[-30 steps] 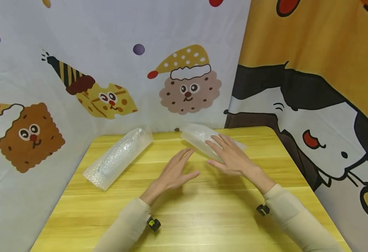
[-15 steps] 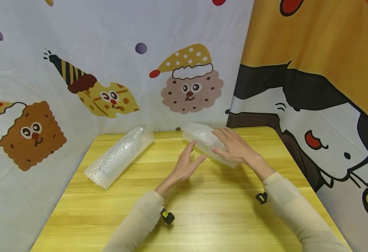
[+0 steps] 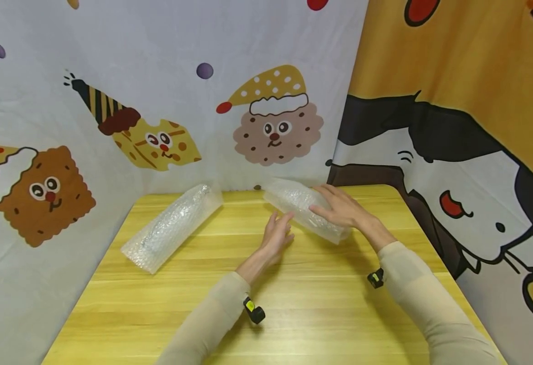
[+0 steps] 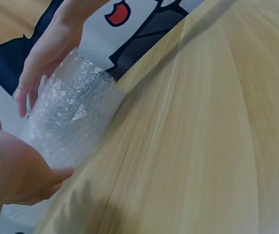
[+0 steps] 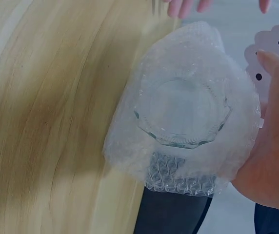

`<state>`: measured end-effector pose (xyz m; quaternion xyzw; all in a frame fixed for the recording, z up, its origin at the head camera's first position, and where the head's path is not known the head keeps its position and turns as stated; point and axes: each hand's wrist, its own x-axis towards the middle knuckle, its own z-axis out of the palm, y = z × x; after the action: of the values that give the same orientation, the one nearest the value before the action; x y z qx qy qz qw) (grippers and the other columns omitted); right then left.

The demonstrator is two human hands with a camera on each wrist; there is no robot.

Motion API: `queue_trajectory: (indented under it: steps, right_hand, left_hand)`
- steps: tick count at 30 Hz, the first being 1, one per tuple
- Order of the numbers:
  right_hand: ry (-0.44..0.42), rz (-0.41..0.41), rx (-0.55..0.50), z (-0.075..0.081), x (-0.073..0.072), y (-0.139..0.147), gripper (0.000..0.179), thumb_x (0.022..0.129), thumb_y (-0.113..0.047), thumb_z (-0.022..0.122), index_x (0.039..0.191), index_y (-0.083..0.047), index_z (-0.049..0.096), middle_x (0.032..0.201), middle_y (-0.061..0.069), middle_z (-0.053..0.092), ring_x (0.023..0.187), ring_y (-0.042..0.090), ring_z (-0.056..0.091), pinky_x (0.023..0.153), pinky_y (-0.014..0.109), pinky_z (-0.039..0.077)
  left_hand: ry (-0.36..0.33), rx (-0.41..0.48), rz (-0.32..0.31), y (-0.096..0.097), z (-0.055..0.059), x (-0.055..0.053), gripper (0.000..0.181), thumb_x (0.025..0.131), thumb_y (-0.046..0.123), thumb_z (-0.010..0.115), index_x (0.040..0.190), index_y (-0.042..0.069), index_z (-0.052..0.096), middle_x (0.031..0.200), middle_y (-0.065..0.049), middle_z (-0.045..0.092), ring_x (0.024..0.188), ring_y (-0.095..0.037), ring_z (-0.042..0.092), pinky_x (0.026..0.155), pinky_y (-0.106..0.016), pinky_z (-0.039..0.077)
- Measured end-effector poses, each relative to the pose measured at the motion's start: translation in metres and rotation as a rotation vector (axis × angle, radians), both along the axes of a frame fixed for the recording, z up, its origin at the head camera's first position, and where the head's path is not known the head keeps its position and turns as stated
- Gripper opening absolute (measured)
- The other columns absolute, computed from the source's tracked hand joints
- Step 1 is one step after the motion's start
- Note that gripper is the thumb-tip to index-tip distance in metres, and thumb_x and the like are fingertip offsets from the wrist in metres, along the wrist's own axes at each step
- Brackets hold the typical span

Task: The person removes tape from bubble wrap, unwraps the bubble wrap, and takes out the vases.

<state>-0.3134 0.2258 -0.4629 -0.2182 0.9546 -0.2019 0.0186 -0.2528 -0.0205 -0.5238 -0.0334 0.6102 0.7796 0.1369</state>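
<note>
In the head view a bubble-wrapped glass (image 3: 307, 208) lies at the back of the table, to the right of centre. The right wrist view shows the round, faceted glass base inside the wrap (image 5: 181, 112). My right hand (image 3: 341, 208) rests against the far right side of this bundle, thumb over its top; the far fingers are partly hidden. My left hand (image 3: 273, 238) is just in front of its near left side, fingers loosely bent, holding nothing. A second bubble-wrapped bundle (image 3: 173, 228) lies at the left, apart from both hands; its contents cannot be made out.
The wooden table (image 3: 303, 314) has its back edge close to a white cartoon-printed cloth (image 3: 170, 40). A yellow cartoon cloth (image 3: 485, 61) hangs to the right. Small black devices (image 3: 254, 310) sit on both wrists.
My left hand has moved right and forward towards the right bundle. My right hand has shifted to the bundle's far side, and the bundle's near end has swung towards me. The left bundle stays put.
</note>
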Motion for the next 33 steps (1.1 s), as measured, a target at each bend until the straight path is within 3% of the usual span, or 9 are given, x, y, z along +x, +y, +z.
queue_trajectory:
  steps: [4,12,18,22,26,33]
  right_hand:
    - [-0.048,-0.013,-0.034,0.000,-0.001,0.001,0.088,0.110,-0.071,0.056,0.177,-0.016,0.036,0.184,0.025,0.032,0.166,0.055,0.038,0.132,0.082,0.034]
    - [-0.100,-0.006,-0.091,0.000,-0.006,0.000,0.085,0.111,-0.067,0.057,0.175,-0.015,0.040,0.180,0.022,0.042,0.165,0.052,0.041,0.135,0.077,0.034]
    - [-0.136,-0.009,-0.103,-0.002,-0.009,0.002,0.086,0.110,-0.065,0.061,0.175,-0.012,0.041,0.180,0.023,0.042,0.164,0.052,0.042,0.134,0.079,0.034]
    - [-0.141,-0.008,-0.103,-0.001,-0.010,0.001,0.087,0.106,-0.057,0.069,0.173,-0.009,0.043,0.176,0.024,0.048,0.160,0.052,0.048,0.133,0.077,0.037]
    - [-0.148,-0.013,-0.080,0.000,-0.010,-0.001,0.090,0.100,-0.052,0.076,0.171,-0.008,0.045,0.172,0.025,0.053,0.154,0.051,0.055,0.130,0.075,0.043]
    - [-0.179,-0.002,-0.068,0.002,-0.006,-0.005,0.095,0.098,-0.054,0.079,0.171,-0.005,0.044,0.164,0.028,0.060,0.141,0.048,0.066,0.121,0.071,0.055]
  left_hand:
    - [-0.094,0.065,0.018,0.008,-0.001,-0.004,0.110,0.109,0.048,0.068,0.182,0.009,-0.005,0.186,-0.028,0.021,0.171,-0.047,0.033,0.139,-0.057,0.040]
    - [-0.145,0.115,0.019,0.024,-0.008,-0.014,0.116,0.105,0.047,0.075,0.180,0.002,-0.001,0.183,-0.032,0.025,0.167,-0.048,0.041,0.132,-0.055,0.051]
    - [-0.144,0.149,0.011,0.031,-0.010,-0.017,0.110,0.106,0.044,0.073,0.181,0.006,0.002,0.184,-0.031,0.023,0.168,-0.051,0.037,0.132,-0.058,0.050]
    - [-0.107,0.150,-0.003,0.035,-0.012,-0.018,0.089,0.108,0.041,0.072,0.179,0.015,0.026,0.180,-0.029,0.035,0.167,-0.054,0.038,0.132,-0.062,0.049]
    - [-0.073,0.147,-0.003,0.037,-0.013,-0.020,0.072,0.109,0.037,0.073,0.171,0.018,0.042,0.169,-0.024,0.053,0.162,-0.051,0.047,0.131,-0.063,0.049]
    - [-0.053,0.119,0.007,0.033,-0.013,-0.019,0.071,0.108,0.028,0.076,0.169,0.017,0.043,0.159,-0.018,0.065,0.146,-0.037,0.067,0.125,-0.055,0.058]
